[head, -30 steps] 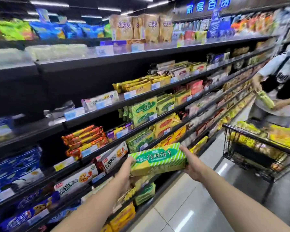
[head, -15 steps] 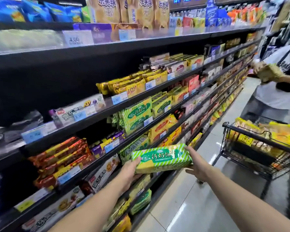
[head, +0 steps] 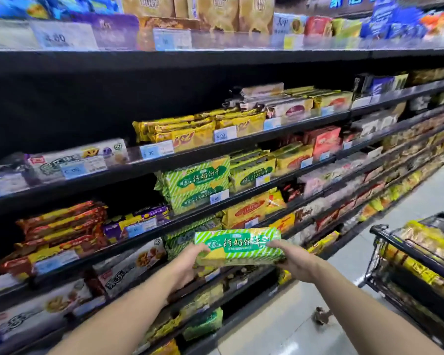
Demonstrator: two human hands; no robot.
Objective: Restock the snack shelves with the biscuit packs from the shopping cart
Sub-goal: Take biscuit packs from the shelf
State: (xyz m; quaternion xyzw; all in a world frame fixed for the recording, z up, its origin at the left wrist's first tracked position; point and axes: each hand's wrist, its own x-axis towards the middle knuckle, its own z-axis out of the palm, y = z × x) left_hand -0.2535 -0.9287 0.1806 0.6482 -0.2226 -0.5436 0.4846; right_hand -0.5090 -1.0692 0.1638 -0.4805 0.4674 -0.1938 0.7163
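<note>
A green-and-white striped biscuit pack [head: 237, 245] is held level in front of the lower shelves. My left hand [head: 190, 262] grips its left end and my right hand [head: 290, 254] grips its right end. Matching green striped packs [head: 195, 183] are stacked on the middle shelf, above and slightly left of the held pack. The black wire shopping cart [head: 385, 242] stands at the right, loaded with several yellow biscuit packs [head: 426, 239].
Black shelves [head: 215, 147] run from left to far right, filled with yellow, red and purple snack packs. Blue price tags line the shelf edges. A grey tiled aisle floor [head: 305, 329] lies between shelves and cart.
The view has swung toward the shelves and closer to them. The pack is now nearer the shelf front. The other person at the right is out of view.
</note>
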